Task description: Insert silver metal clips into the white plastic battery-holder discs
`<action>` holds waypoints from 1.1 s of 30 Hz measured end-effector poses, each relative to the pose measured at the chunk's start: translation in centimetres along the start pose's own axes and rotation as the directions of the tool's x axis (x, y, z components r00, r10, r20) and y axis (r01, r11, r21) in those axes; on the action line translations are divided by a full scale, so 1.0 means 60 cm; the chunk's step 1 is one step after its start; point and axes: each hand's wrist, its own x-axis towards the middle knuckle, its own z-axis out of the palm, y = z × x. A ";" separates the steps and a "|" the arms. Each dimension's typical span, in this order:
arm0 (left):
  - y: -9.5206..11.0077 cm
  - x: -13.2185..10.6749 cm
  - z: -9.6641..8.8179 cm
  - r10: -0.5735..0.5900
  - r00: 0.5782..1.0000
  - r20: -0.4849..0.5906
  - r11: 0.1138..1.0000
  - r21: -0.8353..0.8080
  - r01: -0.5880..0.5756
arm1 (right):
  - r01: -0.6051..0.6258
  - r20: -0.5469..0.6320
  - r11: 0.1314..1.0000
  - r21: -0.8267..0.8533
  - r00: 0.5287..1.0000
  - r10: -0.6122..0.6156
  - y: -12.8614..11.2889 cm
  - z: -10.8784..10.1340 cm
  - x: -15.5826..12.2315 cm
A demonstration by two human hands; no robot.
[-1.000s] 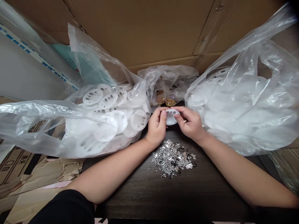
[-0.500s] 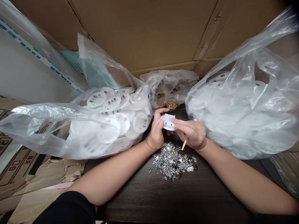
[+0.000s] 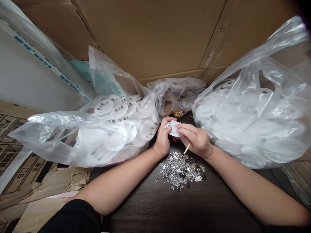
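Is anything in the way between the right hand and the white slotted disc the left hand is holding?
Nothing visible is: the fingertips of the right hand are at the edge of the white plastic disc, held in the left hand. The wooden stick in the right hand points down, away from the disc.

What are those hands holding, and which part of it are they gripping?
The left hand grips a white plastic disc by its edge, between thumb and fingers. The right hand curls around a thin wooden stick, with only the stick's lower end showing.
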 end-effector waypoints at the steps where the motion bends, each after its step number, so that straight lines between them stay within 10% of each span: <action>1: 0.001 0.000 0.001 -0.008 1.000 -0.003 1.000 -0.003 0.008 | 0.003 0.006 1.000 -0.004 1.000 -0.003 0.000 0.000 0.001; 7: 0.002 -0.001 0.004 -0.035 0.999 0.035 0.998 -0.044 0.036 | -0.108 -0.133 0.993 0.039 0.985 0.112 -0.005 -0.012 0.053; 11: -0.004 0.005 0.000 -0.065 0.997 0.035 0.996 -0.058 0.067 | -0.290 -0.296 0.935 0.206 0.892 0.342 -0.028 -0.019 0.157; 21: -0.019 0.014 0.001 -0.153 0.988 0.001 0.987 0.056 0.152 | -0.442 0.155 0.879 0.178 0.895 0.418 -0.051 0.074 0.340; 27: -0.007 0.017 -0.001 -0.180 0.984 0.009 0.984 -0.004 0.180 | -0.341 0.044 0.937 -0.079 0.937 0.345 -0.030 -0.018 0.318; 29: -0.002 0.017 0.000 -0.190 0.982 0.007 0.982 -0.013 0.190 | -0.432 0.119 0.862 -0.263 0.873 0.474 -0.008 -0.080 0.303; 33: 0.003 0.018 0.000 -0.210 0.978 0.003 0.978 -0.016 0.210 | -0.506 0.171 0.507 -0.698 0.570 0.804 0.073 -0.188 0.260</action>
